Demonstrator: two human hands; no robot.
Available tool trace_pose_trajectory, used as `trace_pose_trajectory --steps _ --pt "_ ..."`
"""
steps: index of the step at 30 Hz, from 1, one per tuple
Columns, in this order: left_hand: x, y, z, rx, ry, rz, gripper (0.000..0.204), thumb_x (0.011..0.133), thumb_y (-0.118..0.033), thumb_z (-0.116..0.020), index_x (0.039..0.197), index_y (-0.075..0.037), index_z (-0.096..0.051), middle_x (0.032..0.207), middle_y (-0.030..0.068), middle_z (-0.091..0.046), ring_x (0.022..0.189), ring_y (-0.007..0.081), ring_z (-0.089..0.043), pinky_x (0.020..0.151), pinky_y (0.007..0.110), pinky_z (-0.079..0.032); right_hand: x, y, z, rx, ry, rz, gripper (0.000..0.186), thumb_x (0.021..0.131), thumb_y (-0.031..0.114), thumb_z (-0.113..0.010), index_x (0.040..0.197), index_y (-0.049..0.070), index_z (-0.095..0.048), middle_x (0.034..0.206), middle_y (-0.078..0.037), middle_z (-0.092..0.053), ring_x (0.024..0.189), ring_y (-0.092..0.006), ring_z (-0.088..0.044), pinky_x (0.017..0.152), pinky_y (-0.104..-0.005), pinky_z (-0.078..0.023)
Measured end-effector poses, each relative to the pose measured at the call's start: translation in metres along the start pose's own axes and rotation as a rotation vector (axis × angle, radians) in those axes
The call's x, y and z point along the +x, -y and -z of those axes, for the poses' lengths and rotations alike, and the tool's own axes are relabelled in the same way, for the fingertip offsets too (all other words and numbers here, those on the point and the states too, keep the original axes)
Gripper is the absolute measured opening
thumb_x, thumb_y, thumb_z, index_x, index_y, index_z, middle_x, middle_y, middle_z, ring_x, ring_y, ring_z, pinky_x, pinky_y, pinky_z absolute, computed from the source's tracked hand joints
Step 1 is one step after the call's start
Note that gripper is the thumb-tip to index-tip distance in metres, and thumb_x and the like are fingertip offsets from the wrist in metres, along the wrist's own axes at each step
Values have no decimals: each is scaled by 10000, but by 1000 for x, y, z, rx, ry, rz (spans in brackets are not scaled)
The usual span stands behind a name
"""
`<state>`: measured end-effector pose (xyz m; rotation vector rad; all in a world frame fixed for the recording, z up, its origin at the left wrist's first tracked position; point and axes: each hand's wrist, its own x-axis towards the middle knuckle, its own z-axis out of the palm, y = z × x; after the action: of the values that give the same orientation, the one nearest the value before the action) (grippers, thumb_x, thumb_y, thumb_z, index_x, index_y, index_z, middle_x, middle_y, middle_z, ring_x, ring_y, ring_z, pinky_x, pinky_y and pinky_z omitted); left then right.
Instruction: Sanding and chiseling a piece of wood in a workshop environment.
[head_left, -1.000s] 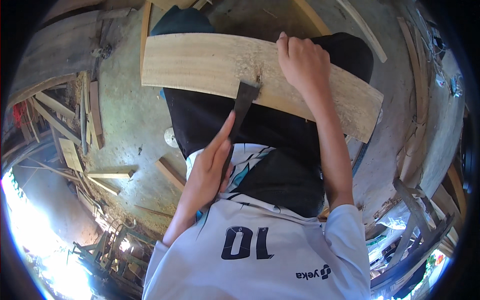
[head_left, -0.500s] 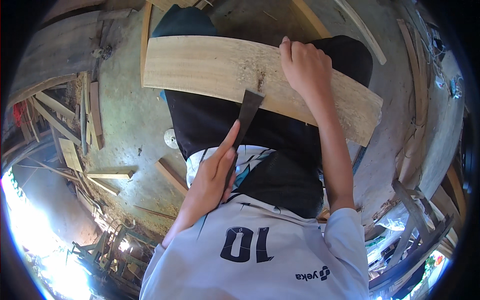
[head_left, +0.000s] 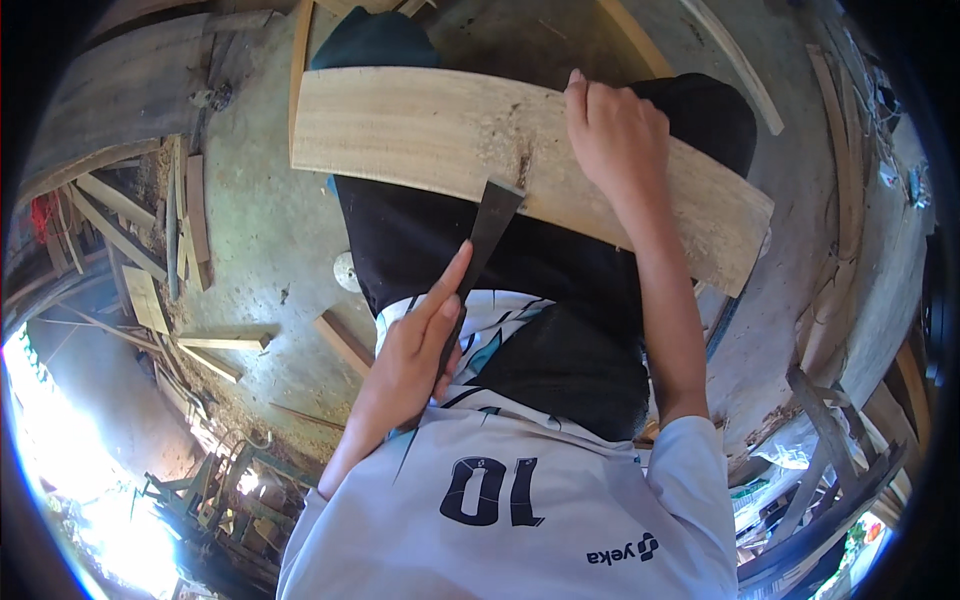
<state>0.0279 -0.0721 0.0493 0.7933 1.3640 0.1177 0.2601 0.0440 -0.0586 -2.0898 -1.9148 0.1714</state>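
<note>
A pale wooden board (head_left: 400,120) lies across my lap, with a rough, dark-pitted patch near its middle. My right hand (head_left: 622,135) is closed over the board's far edge, right of that patch; its curled fingertips are partly hidden. My left hand (head_left: 415,345) is wrapped round a chisel (head_left: 492,218), the index finger stretched along its flat dark blade. The chisel's broad tip is at the board's near edge, just below the pitted patch. Whether the tip touches the wood I cannot tell. Most of the handle is hidden in my palm.
Wood offcuts (head_left: 225,342) and sawdust lie on the concrete floor to the left. A short wooden piece (head_left: 343,343) is beside my left hip. Long strips (head_left: 735,65) lie at the far right. A dark wooden frame (head_left: 835,440) stands at the lower right.
My left hand and the chisel have shifted slightly left, and the blade's tip has turned a little, showing its pale end. My right hand keeps its hold on the board.
</note>
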Motion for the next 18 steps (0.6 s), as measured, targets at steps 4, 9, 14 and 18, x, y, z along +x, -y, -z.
trace_pose_trajectory --steps 4,9,14,18 --pt "31 -19 -3 -87 -37 -66 480 1109 -266 -337 1583 -200 -305 612 -26 -397 470 52 -372 452 220 -368 4 2 5 17 159 -72 561 1037 366 -420 674 25 -677 665 -211 -662 652 -391 -680 658 -489 -556" --pt "12 -3 -4 -50 -41 -50 482 1111 -278 -331 1587 -213 -293 623 -26 -401 461 53 -374 445 218 -370 0 -3 -1 27 65 -24 521 1010 293 -480 580 54 -653 586 -179 -642 536 -341 -655 539 -447 -529" --pt "6 3 6 -57 -36 -17 475 1112 -273 -330 1583 -215 -307 610 -30 -385 465 53 -371 445 214 -370 0 0 3 6 61 -29 537 1021 301 -459 593 48 -662 587 -181 -639 552 -342 -664 573 -444 -542" --pt "45 -19 4 -115 -16 -154 472 1113 -255 -329 1580 -193 -310 603 -30 -340 462 58 -361 432 219 -358 3 3 9 40 202 -76 534 1047 350 -406 725 28 -686 691 -210 -668 668 -396 -677 676 -499 -549"
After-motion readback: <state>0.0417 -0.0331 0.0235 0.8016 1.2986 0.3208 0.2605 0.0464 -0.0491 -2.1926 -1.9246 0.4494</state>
